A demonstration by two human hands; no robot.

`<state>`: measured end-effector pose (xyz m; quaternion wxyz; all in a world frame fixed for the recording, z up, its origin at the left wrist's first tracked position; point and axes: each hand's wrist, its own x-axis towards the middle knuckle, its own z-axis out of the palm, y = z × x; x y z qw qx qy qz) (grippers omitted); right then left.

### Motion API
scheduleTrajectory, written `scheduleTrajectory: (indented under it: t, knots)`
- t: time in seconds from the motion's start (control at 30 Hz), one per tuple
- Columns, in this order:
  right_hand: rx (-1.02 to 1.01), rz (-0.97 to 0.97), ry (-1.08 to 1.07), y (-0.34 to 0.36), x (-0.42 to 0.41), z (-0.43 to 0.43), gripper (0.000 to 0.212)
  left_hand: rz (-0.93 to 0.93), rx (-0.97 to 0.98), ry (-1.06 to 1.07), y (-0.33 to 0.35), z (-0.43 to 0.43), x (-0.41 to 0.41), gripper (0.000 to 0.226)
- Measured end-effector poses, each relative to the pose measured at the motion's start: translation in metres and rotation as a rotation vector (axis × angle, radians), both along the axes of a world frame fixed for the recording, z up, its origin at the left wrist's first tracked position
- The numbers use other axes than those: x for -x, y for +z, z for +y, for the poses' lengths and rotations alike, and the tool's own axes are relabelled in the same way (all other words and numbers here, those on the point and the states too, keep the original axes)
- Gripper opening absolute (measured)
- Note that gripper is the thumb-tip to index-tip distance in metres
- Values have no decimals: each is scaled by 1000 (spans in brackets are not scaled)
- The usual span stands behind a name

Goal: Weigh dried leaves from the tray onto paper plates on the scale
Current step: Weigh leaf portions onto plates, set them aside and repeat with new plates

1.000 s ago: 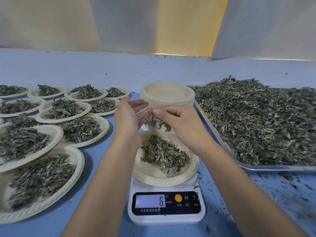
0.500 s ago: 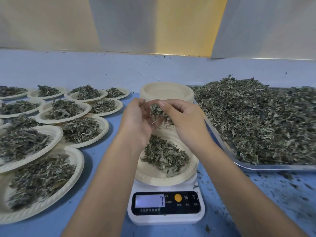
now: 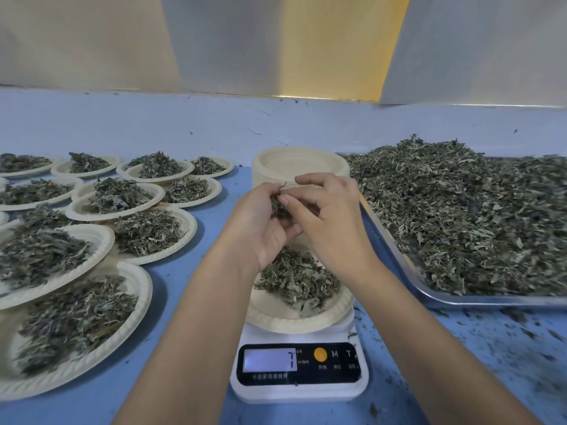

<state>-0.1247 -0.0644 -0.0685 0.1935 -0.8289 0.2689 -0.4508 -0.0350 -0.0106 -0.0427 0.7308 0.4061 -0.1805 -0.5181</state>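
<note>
L hand (image 3: 260, 223) and R hand (image 3: 333, 222) meet over the far half of the plate (image 3: 294, 324) on the scale (image 3: 299, 392), fingertips touching. A small clump (image 3: 278, 207) of dried leaves sits between them. L fingers curl under and round it, palm turned rightward. R thumb and forefinger pinch into its top, other R fingers loosely bent above. Both hands hold it, neither is spread.

Clump is above the plate, clear of the pile (image 3: 299, 279) lying on it, and in front of the stack (image 3: 300, 163) of empty plates. Clump is ragged and mostly hidden by fingers, so no clear long axis. One thin stem sticks up out of it toward the stack. Pile lies wider left-right than near-far, on the plate's middle and far part; near rim is bare. Display reads 7.

Tray (image 3: 460, 300) w/ heaped leaves (image 3: 460, 216) is right of R hand. Its left rim is near R wrist and runs near-right to far-left. Filled plates (image 3: 46, 384) cover the table (image 3: 237, 185) left of L arm, apart from the hands.

Vs 1 s ago: L hand was flat w/ fingers straight and only R held leaves; now L has curled round the clump. Display went 6 to 7. At 0.5 s ago hands were already joined, about as now. Plate, scale, tray, stack unmoved.
</note>
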Motion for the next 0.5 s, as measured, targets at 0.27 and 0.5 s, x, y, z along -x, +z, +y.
scheduleTrajectory:
  t: [0.27,0.5]
  knots:
    - [-346,-210,187,2,-4,6,25,292,15,-16,0,0,2,29]
    - [-928,-671,308,16,-1,4,22,432,81,40,7,-8,18,32]
